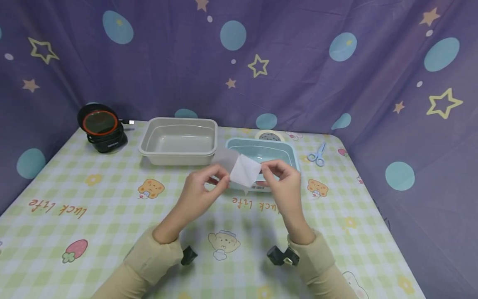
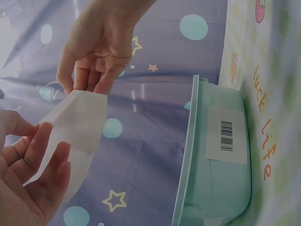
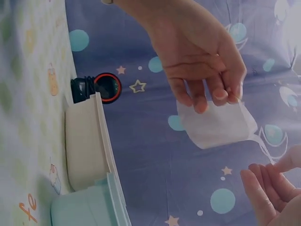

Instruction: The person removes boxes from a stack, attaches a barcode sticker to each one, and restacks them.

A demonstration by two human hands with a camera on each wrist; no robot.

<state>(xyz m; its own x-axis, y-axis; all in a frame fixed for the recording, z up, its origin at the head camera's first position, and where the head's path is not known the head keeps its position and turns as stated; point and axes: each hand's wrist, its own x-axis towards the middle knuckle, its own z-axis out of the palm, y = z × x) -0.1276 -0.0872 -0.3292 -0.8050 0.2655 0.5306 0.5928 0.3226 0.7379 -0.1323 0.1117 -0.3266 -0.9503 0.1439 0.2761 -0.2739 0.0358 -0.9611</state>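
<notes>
While the white sheet (image 1: 245,170) is held up in midair | left hand (image 1: 201,190) pinches its left edge, thumb to fingers | right hand (image 1: 286,183) pinches its right corner, sheet spanning the gap | blue bin (image 1: 246,143) below and beyond, grey bin (image 1: 179,160) beside it | scissors (image 1: 318,157) farther right

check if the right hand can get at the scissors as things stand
Probably yes: the scissors lie uncovered to the right of the blue tub, and nothing seems to block the way. The right hand pinches the white sheet, though, so may need to let go first.
</notes>
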